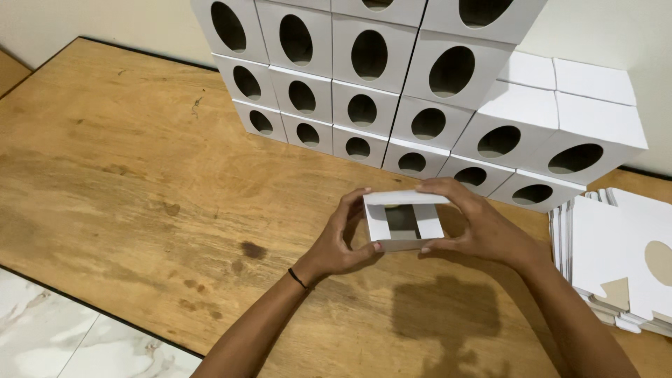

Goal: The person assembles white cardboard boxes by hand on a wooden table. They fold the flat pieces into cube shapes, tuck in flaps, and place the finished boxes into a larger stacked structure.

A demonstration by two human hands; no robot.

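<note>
1. The wooden table point(140, 175) carries a wall of stacked white boxes point(392, 91) with oval holes facing out.
2. Flat box blanks point(616, 259) lie piled at the right edge, within reach.
3. A half-folded white box point(404, 220) is held above the table's middle; the left hand point(343, 241) and right hand point(476, 224) clasp its opposite sides, keeping it square.

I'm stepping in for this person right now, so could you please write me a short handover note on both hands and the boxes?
Left hand and right hand both grip one half-folded white box above the wooden table, open side facing up.
Done: finished boxes with oval holes stand stacked against the wall.
Left: the held box is not closed yet; a pile of flat blanks lies by the right arm.
</note>
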